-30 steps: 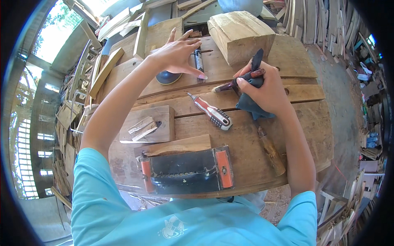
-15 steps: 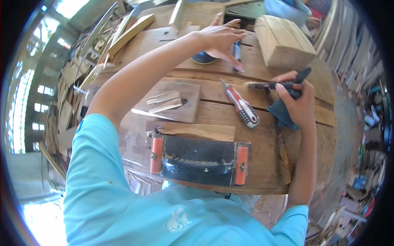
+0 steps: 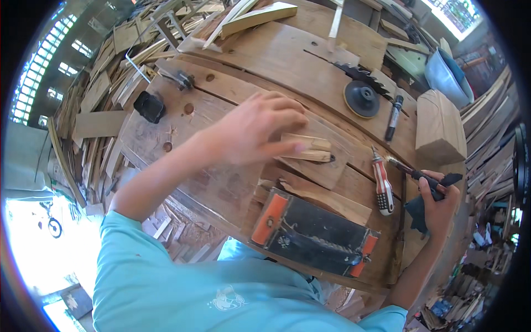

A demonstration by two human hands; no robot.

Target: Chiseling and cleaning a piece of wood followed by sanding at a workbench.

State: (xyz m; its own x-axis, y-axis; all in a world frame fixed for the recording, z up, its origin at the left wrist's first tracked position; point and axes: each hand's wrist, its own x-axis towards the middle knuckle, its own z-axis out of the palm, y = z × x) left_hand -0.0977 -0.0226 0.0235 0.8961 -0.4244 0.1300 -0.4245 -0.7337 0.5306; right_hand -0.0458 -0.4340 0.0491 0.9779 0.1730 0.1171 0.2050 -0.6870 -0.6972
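Observation:
My left hand (image 3: 265,130), slightly smeared by motion, hovers over the workbench (image 3: 215,182) with fingers apart and nothing visible in it. Its thumb is near the split wood pieces (image 3: 310,148), which lie on a thin wooden board (image 3: 340,145). In my right hand (image 3: 440,207) is a slim dark tool (image 3: 406,169) with a pale tip, its exact kind unclear. A dark cloth (image 3: 416,216) hangs beneath those fingers. Left of that hand lies a red and white screwdriver (image 3: 383,185). Closest to me is a black hand sander (image 3: 315,232) with orange end clamps.
Farther back are a round black disc pad (image 3: 362,99), a black marker (image 3: 394,118), a toothed saw blade (image 3: 362,76) and a large wood block (image 3: 441,124). A small black tray (image 3: 149,107) sits at the bench's left end. Scrap wood (image 3: 97,105) is piled beyond it.
My left hand has drawn back from beside the marker and disc toward the split wood pieces. The view has turned, revealing more of the bench's left side. My right hand still holds the slim tool.

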